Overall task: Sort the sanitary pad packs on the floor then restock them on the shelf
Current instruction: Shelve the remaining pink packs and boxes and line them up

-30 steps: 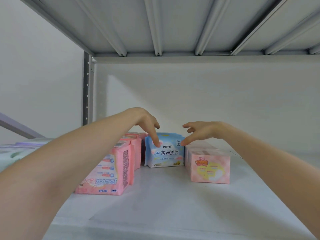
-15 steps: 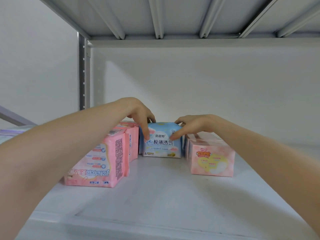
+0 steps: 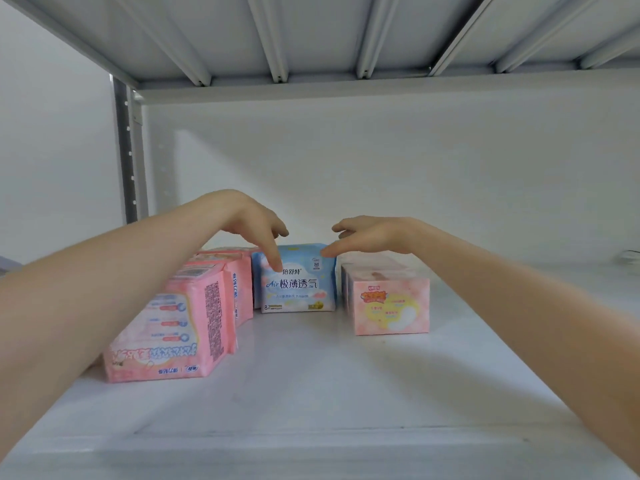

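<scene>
The person is working at the restocking stage and, judging by the hands, is squaring up the blue pack that is standing upright on the shelf, its label facing the camera.

The left hand is hanging over the blue pack's upper left corner. Its index finger is stretching down and touching the pack's front face, while the other fingers are curling loosely and holding nothing. The right hand is reaching in from the blue pack's right, with one straight fingertip touching, or all but touching, the top right corner. Neither hand is gripping the pack; both are lying open against it.

The shelf is serving as the container here. Just left of the blue pack, a row of pink packs is running forward from it toward the camera, and the rearmost one is touching or nearly touching the blue pack's left side. Just right of the blue pack, across a narrow gap, pale pink packs are standing in a shorter row.

The next move is probably calling for both hands to draw back from the blue pack without tipping it. Another pack of the same kind would then go directly in front of the blue pack, in line with it and without crowding the rows on either side. The floor stock is not showing in this view.
</scene>
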A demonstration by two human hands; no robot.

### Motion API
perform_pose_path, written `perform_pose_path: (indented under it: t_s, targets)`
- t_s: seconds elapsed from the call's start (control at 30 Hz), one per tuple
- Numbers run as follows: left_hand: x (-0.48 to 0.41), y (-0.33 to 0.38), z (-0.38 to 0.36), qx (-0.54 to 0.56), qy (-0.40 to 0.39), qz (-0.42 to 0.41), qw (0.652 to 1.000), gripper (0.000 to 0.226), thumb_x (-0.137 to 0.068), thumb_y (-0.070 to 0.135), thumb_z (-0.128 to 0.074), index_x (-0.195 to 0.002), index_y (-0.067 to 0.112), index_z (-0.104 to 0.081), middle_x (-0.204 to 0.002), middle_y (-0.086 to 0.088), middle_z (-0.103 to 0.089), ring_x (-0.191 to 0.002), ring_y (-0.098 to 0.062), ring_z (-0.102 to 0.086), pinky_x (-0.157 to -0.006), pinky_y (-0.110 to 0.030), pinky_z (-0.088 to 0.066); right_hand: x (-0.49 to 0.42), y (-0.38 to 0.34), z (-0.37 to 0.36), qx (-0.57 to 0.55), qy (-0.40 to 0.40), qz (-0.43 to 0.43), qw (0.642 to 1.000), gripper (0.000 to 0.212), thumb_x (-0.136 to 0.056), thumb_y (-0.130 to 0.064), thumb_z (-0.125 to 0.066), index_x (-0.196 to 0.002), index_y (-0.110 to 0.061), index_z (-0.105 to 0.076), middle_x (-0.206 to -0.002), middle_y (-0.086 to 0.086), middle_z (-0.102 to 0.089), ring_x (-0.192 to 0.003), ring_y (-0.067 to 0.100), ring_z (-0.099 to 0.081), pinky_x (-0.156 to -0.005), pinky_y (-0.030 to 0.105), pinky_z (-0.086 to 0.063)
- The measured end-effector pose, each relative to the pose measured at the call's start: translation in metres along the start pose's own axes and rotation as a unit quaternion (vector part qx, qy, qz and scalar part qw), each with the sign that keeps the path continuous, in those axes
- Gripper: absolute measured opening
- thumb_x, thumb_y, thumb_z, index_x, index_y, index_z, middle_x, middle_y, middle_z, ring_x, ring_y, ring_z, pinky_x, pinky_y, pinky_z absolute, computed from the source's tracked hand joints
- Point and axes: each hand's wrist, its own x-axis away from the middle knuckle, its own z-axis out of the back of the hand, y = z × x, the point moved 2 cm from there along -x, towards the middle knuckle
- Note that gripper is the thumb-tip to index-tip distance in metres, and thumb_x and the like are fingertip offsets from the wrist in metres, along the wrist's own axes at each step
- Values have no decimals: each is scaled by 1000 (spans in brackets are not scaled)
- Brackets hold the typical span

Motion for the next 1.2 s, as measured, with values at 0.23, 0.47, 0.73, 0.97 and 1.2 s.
perform_pose_path:
  t_s: [0.23, 0.47, 0.73, 0.97, 1.2]
  targets:
    - [48, 34, 8, 192, 7, -83, 978, 124, -48, 54, -84, -152, 25, -23, -157, 12, -26, -145, -9, -23, -119, -34, -21, 55, 29, 38, -153, 75, 22, 985, 80, -83, -56, -63, -149, -25, -32, -152, -10, -34, -141, 14, -29, -111, 34, -29]
    - [57, 77, -41, 280, -7, -102, 954, 114, -53, 49, -84, -148, 15, -29, -151, 5, -33, -142, -10, -28, -108, -23, -27, 97, 74, 47, -229, 57, 5, 972, 69, -68, -67, -63, -127, -33, -50, -147, -7, -39, -139, 12, -32, -112, 42, -28]
    - [42, 80, -95, 332, -5, -58, 941, 117, -35, 60, -89, -135, 15, -47, -138, 8, -47, -131, -9, -42, -113, -29, -32, 106, 103, 20, -145, -118, -29, 982, 130, -50, -60, -76, -155, -25, -8, -161, -10, -14, -147, 8, -12, -121, 37, -13]
    - [36, 81, -105, 393, -57, -98, 913, 68, -74, 29, -83, -134, 16, -53, -134, 6, -59, -126, -9, -52, -114, -33, -35, 77, 104, 1, -110, -200, -28, 973, 148, -45, -48, -93, -154, -24, 4, -163, -7, -5, -149, 12, -3, -122, 38, -8]
    - [34, 81, -110, 403, -68, -137, 902, 59, -84, 28, -74, -137, 21, -51, -135, 14, -57, -126, -3, -51, -113, -30, -34, 67, 105, -3, -128, -249, -11, 960, 149, -30, -50, -95, -152, -32, -12, -159, -8, -20, -147, 16, -16, -121, 46, -13]
